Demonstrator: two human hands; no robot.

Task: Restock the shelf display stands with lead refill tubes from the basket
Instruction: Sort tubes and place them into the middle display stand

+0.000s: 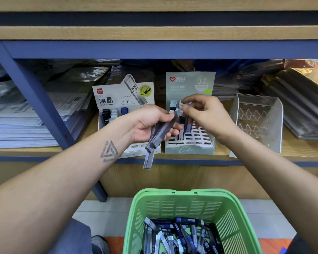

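The left hand (151, 125) gripped a bundle of slim, translucent grey plastic lead refill tubes (155, 140), their lower ends hanging free below the palm. The right hand (204, 114) pinched one tube's cap end above the pale green slotted cardboard display stand (189, 149). More lay in the green plastic basket (235, 217). They looked light, stiff and slick; pinching near the cap seemed safest.
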